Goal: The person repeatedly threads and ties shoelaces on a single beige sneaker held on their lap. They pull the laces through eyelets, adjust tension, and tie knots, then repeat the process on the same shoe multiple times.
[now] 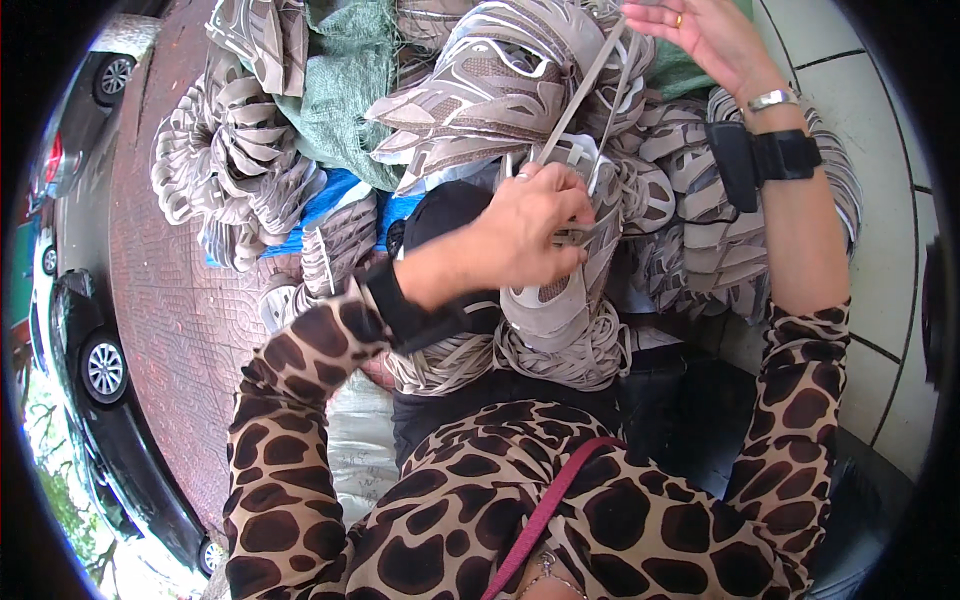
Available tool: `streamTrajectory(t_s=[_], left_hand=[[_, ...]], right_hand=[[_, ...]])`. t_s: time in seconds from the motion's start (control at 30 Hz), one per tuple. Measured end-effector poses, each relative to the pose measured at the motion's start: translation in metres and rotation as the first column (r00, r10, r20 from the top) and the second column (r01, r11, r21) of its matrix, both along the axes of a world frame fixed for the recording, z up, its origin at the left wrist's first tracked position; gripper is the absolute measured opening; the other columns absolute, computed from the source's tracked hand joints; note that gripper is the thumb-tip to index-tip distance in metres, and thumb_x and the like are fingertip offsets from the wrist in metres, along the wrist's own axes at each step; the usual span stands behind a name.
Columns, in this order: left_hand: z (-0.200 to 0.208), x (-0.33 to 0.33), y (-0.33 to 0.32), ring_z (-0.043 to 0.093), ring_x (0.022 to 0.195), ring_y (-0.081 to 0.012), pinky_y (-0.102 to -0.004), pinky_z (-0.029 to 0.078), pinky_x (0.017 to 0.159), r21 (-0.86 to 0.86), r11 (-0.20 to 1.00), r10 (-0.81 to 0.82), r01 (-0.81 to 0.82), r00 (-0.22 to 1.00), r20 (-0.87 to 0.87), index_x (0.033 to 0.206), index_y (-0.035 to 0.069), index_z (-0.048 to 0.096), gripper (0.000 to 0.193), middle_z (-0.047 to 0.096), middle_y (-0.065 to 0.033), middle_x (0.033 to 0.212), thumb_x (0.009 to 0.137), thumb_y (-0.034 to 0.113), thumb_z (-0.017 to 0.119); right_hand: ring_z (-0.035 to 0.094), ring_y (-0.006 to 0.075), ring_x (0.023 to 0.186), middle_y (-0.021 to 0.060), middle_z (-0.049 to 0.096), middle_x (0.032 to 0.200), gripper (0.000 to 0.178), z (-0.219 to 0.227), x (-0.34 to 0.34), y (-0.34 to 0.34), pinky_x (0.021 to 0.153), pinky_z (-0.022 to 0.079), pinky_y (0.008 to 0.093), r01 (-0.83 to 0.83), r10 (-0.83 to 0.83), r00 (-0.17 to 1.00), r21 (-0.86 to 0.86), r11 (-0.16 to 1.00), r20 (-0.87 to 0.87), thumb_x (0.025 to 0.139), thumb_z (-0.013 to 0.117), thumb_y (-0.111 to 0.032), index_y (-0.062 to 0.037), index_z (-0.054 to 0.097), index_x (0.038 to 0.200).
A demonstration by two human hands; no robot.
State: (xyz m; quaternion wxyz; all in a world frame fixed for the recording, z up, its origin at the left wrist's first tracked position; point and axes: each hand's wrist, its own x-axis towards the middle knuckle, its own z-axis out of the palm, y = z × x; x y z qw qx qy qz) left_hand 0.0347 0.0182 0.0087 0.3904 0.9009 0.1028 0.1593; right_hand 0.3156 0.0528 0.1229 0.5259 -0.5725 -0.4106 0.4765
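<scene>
While its rounded toe points down toward the person's body, a grey-and-beige shoe upper [545, 315] lies over the lap, resting against a bundle of pale laces [575, 365]. From its upper part a flat, light lace [580, 98] rises in two taut strands, spreading slightly as they slant up to the right. Over the lacing area sits the left hand [535, 225], its fingers curled inward against the upper; whether they pinch a lace cannot be told, as the knuckles hide the tips and the hand is slightly blurred. Well above and to the right, the right hand [705, 38] is raised at the top edge of the view, palm partly showing and fingers stretched out to the left. Both strands reach its fingertips, but I cannot tell how firmly they are gripped.

Another lace bundle [440, 367] lies just left of the first, on the black trousers. Directly beyond the lap, a large fanned stack of similar uppers [490, 85] leans across the middle, with a second pile [235, 140] to the left and a third pile [690, 170] beneath the right forearm. Between the left and middle stacks hangs a green woven sack [350, 100], near a blue sheet [325, 205]. Reddish paving [185, 300] stretches left toward a parked dark car [110, 370]; pale floor tiles [845, 95] lie on the right.
</scene>
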Motion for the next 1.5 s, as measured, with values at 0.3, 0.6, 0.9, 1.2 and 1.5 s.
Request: streamTrajectory(t_s=[0.3,0.6,0.9,1.2,1.5], left_hand=[[-0.037,-0.024,-0.066,0.014,0.151,-0.0277,-0.0493,0.008,0.122,0.342,0.808,-0.406,0.479,0.875,-0.265,0.146,0.005,0.042,0.059,0.030,-0.0118,0.157,0.098,0.039,0.048],[-0.016,-0.016,-0.032,0.039,0.137,-0.0306,-0.0458,0.031,0.113,-0.102,0.994,-0.009,0.030,0.980,0.198,0.142,0.007,0.045,0.052,0.044,-0.0155,0.146,0.094,0.020,0.061],[0.033,-0.008,0.068,0.066,0.089,-0.0108,-0.0259,0.053,0.080,-0.507,0.849,-0.153,0.150,0.988,0.035,0.108,0.000,0.070,0.025,0.073,-0.0061,0.092,0.099,0.020,0.061],[0.144,-0.020,0.048,0.053,0.058,-0.0035,-0.0198,0.042,0.053,-0.601,0.795,-0.137,0.083,0.990,-0.044,0.101,0.003,0.074,0.020,0.060,0.0022,0.065,0.098,0.019,0.063],[0.124,-0.001,0.042,0.052,0.059,-0.0120,-0.0316,0.043,0.057,-0.015,0.957,-0.289,0.289,0.951,-0.109,0.089,-0.004,0.066,0.021,0.060,-0.0065,0.068,0.095,0.016,0.063]], right_hand=[[0.068,0.0213,0.091,0.0151,0.068,0.096,0.037,-0.045,0.035,0.058,0.081,0.057,0.0331,0.006,-0.069,0.924,0.169,0.986,0.375,0.104,0.047,-0.028,0.0046,0.063,0.098],[0.054,0.0054,0.061,-0.0018,0.063,0.077,0.032,0.009,0.015,0.001,0.058,0.046,0.0192,0.079,-0.226,0.685,0.238,0.968,0.693,0.104,0.047,-0.027,-0.0025,0.067,0.099],[0.045,0.0025,0.057,-0.0045,0.055,0.070,0.038,0.088,-0.072,-0.055,0.056,0.040,0.0165,-0.307,0.277,0.952,0.450,0.839,0.134,0.106,0.044,-0.031,-0.0014,0.065,0.097],[0.054,0.0061,0.062,0.0008,0.064,0.079,0.027,-0.001,-0.015,-0.143,0.057,0.042,0.0222,-0.124,0.133,0.991,-0.204,0.971,0.033,0.099,0.057,-0.027,-0.0022,0.069,0.097],[0.058,0.0109,0.075,-0.0012,0.065,0.078,0.037,-0.030,-0.107,-0.132,0.070,0.046,0.0276,-0.292,0.291,0.957,0.053,0.955,0.015,0.103,0.050,-0.029,-0.0017,0.069,0.086]])
